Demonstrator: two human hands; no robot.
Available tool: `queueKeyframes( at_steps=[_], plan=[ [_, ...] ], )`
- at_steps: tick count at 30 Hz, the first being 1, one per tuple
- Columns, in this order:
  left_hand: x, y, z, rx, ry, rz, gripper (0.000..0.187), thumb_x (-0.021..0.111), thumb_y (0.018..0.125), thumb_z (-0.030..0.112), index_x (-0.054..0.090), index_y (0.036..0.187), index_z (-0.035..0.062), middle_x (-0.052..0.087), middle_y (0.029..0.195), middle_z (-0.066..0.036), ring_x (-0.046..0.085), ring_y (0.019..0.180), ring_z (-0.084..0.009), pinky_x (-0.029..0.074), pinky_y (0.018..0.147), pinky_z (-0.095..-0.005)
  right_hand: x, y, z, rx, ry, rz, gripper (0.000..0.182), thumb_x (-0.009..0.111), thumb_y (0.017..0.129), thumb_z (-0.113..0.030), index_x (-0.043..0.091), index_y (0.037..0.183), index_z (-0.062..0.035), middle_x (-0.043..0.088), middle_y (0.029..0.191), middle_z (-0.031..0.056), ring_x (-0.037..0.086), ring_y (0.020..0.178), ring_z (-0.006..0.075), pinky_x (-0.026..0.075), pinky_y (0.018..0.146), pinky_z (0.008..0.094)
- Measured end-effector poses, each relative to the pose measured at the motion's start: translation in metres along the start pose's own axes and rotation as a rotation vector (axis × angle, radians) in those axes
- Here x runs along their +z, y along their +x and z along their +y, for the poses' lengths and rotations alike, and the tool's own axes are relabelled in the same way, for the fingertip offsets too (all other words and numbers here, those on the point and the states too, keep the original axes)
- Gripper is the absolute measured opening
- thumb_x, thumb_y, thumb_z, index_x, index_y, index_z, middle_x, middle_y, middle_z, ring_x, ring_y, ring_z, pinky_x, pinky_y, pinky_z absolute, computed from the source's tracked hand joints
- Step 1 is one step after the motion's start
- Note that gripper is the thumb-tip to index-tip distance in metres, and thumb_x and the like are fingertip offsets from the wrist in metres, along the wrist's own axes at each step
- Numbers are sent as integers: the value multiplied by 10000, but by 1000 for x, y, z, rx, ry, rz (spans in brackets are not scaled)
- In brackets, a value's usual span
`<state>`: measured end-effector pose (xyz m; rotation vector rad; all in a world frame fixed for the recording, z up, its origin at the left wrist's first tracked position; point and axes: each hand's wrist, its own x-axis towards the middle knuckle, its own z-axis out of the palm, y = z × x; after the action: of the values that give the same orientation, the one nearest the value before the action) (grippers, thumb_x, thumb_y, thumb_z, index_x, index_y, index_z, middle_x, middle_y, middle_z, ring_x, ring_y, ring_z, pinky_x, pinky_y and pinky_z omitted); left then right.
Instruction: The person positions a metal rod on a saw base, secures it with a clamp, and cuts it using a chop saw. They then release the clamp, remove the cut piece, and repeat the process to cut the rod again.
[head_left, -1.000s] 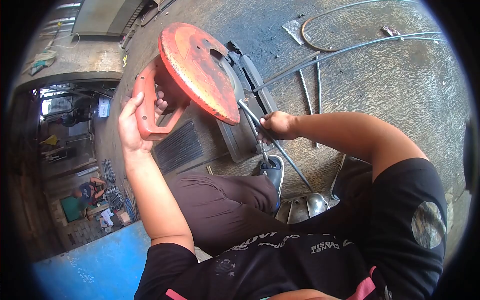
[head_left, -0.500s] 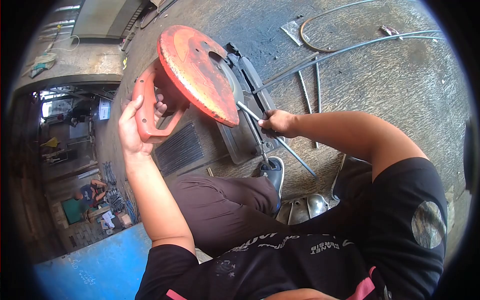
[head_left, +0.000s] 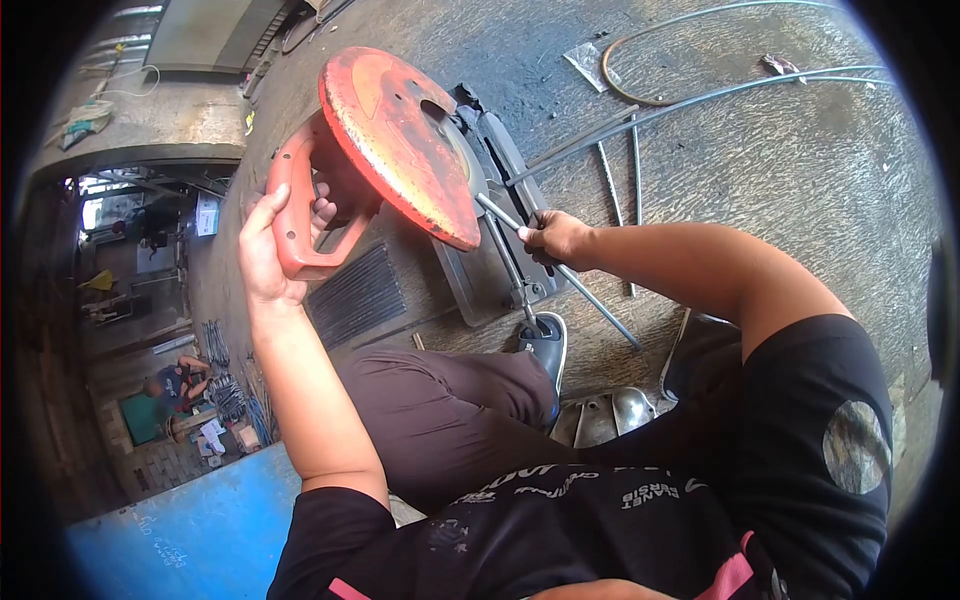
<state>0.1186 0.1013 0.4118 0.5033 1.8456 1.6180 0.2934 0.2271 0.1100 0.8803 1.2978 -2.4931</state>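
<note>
My left hand (head_left: 262, 250) is closed around the orange-red D-shaped handle (head_left: 297, 215) of a cut-off saw. The saw's round, worn orange guard (head_left: 395, 150) tilts above its dark metal base (head_left: 465, 285), and the guard hides much of the cutting disc. My right hand (head_left: 562, 241) grips a thin metal rod (head_left: 608, 315) that slants across the base. One end of this rod lies close to the disc area beside the guard; its other end points toward my feet.
Long metal rods (head_left: 700, 95) run from the saw to the upper right. Two short rods (head_left: 637, 190) lie on the floor. A bundle of dark rods (head_left: 362, 290) lies left of the base. Near my shoe (head_left: 545, 350) is a shiny metal piece (head_left: 632, 410). Another person (head_left: 178, 385) sits far left.
The rod in my right hand has shifted slightly, its near end moving down and right. The saw guard sits almost unchanged, and my left hand keeps its hold.
</note>
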Motion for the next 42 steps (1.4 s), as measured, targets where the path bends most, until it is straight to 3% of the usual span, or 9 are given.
queueKeyframes(
  at_steps=[8, 19, 28, 42],
  plan=[
    [0, 0, 0, 0, -3, -7, 421, 530, 886, 169, 465, 1239, -52, 582, 1044, -180, 591, 904, -242, 520, 811, -366, -5, 10, 5, 19, 47, -67, 252, 526, 961, -238, 611, 1022, -8, 612, 866, 78, 592, 728, 154, 521, 625, 292],
    [4, -2, 0, 3, 5, 18, 426, 520, 892, 176, 458, 1245, -54, 579, 1037, -180, 590, 887, -237, 520, 802, -357, 0, 3, -5, 25, -150, -14, 251, 661, 876, -256, 603, 936, -19, 565, 746, 54, 516, 574, 128, 449, 506, 289],
    [-4, 2, -1, -8, 22, 9, 382, 540, 889, 184, 470, 1194, -35, 586, 982, -180, 595, 799, -223, 524, 741, -342, 6, 1, -10, -3, -142, 104, 288, 706, 840, -207, 572, 972, 12, 623, 805, 93, 613, 644, 159, 532, 558, 281],
    [-4, 2, -1, -18, 24, 11, 399, 529, 890, 179, 453, 1222, -28, 581, 1031, -197, 593, 852, -226, 520, 766, -351, 6, 11, -4, -58, -204, 129, 249, 705, 838, -178, 577, 921, 19, 617, 709, 94, 585, 557, 147, 486, 495, 292]
  ],
)
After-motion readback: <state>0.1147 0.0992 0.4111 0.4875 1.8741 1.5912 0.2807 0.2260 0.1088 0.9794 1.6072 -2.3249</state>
